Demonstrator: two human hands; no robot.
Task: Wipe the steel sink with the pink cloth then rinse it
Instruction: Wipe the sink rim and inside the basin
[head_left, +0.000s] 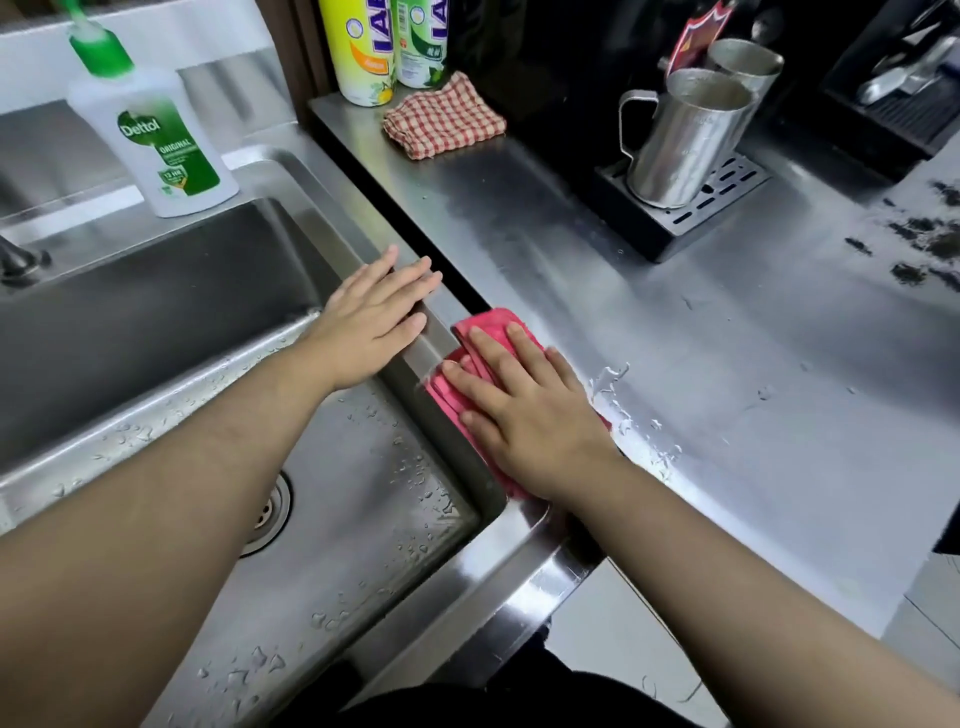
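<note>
Wiping step in hand: right hand pressed flat, fingers spread, on the pink cloth at the steel sink right rim, beside the worktop edge. Left hand flat and empty on that rim. Next, probably sweeping into the basin, then rinsing.

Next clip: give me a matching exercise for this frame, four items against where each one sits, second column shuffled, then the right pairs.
Items
1. pink cloth
2. checked cloth
3. steel jug
4. Dettol bottle

Places
A. on the black drip tray
B. on the ledge behind the sink
C. flat under the right hand, at the sink's right rim
D. beside the yellow bottle, far end of the counter

Pairs: 1-C, 2-D, 3-A, 4-B
</note>
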